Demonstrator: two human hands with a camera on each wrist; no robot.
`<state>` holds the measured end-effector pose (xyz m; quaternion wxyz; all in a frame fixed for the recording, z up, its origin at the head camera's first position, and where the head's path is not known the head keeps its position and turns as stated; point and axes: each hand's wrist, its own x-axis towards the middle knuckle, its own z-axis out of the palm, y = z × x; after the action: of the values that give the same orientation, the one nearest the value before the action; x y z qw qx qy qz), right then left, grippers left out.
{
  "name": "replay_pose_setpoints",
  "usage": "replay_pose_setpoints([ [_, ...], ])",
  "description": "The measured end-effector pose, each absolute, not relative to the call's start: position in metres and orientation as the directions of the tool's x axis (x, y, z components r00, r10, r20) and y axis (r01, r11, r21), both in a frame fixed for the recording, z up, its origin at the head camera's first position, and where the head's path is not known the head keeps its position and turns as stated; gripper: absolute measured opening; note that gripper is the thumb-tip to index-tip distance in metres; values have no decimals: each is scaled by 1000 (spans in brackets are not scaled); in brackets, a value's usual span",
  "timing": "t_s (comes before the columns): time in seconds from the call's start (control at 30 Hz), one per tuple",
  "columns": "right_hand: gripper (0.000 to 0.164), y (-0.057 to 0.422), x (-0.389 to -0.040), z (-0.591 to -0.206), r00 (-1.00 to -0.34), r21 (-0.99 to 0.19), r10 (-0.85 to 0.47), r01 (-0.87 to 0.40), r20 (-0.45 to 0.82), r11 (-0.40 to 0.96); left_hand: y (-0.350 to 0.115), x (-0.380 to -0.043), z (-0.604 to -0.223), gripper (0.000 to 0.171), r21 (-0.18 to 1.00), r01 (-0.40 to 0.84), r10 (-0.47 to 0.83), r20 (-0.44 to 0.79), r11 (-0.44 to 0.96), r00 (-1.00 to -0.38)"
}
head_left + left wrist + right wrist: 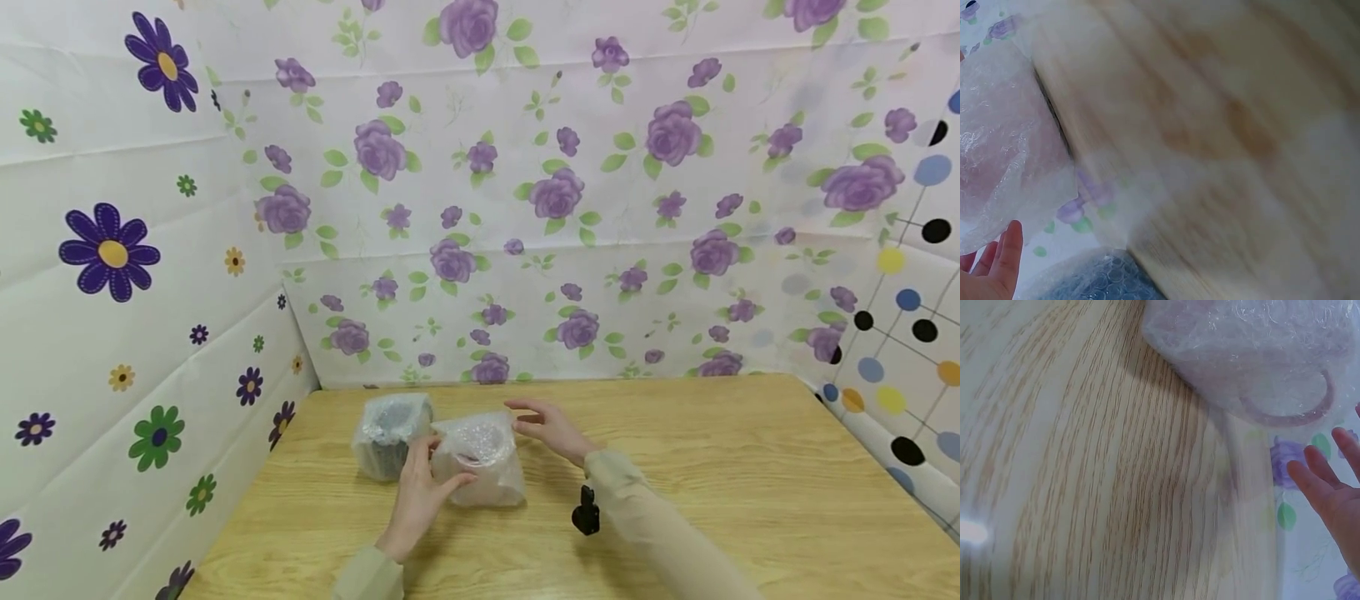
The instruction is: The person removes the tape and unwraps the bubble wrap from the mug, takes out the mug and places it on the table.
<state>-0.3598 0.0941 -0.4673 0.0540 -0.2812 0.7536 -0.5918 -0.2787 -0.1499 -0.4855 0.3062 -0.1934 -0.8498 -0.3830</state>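
Note:
A pale pink item in bubble wrap (480, 462) stands on the wooden table; the right wrist view shows a curved pink handle (1319, 406) through its film. Its exact kind is blurred by the wrap. At its left side is my left hand (426, 496), thumb across the front and fingers spread toward the back, touching the wrap. My right hand (551, 429) hovers by the upper right side with fingers loosely extended, and a small gap shows in the right wrist view. Left of it sits a second bubble-wrapped item (390, 437), dark blue-grey, close behind my left fingers.
The wooden table (697, 467) spreads out to the right. A flowered cloth (555, 267) hangs along the back edge, with patterned cloths on both sides. A small black device (587, 511) shows beside the right sleeve.

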Motion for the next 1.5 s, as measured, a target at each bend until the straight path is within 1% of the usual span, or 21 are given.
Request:
replay_pose_setpoints([
  [0.17, 43, 94, -346, -449, -823, -930, -525, -337, 215, 147, -149, -279, -484, 66, 543, 556, 95, 657, 629, -748],
  [0.27, 43, 95, -342, -446, -816, -940, -549, -308, 181, 149, -148, -278, -484, 66, 551, 558, 98, 651, 620, -752],
  [0.43, 46, 99, -350, -460, -805, -951, -569, -285, 167, 123, -146, -277, -483, 69, 575, 549, 100, 630, 606, -770],
  [0.6, 52, 100, -358, -475, -801, -972, -582, -223, 144, 67, -142, -275, -482, 73, 599, 519, 90, 599, 609, -796],
  [0.77, 52, 97, -358, -479, -816, -981, -561, -191, 141, 31, -139, -273, -481, 69, 638, 496, 74, 569, 589, -819],
  [0.83, 51, 96, -358, -479, -824, -981, -550, -188, 138, 36, -139, -272, -481, 67, 640, 498, 78, 567, 584, -820],
  [1.07, 55, 98, -355, -475, -835, -980, -536, -188, 128, 58, -139, -275, -479, 62, 605, 531, 101, 598, 593, -795],
  [1.2, 52, 99, -352, -471, -843, -980, -522, -190, 130, 63, -139, -276, -475, 61, 626, 527, 105, 583, 574, -806],
  [1.5, 52, 107, -349, -462, -860, -968, -490, -226, 144, 111, -139, -277, -466, 61, 685, 505, 102, 538, 526, -837],
])
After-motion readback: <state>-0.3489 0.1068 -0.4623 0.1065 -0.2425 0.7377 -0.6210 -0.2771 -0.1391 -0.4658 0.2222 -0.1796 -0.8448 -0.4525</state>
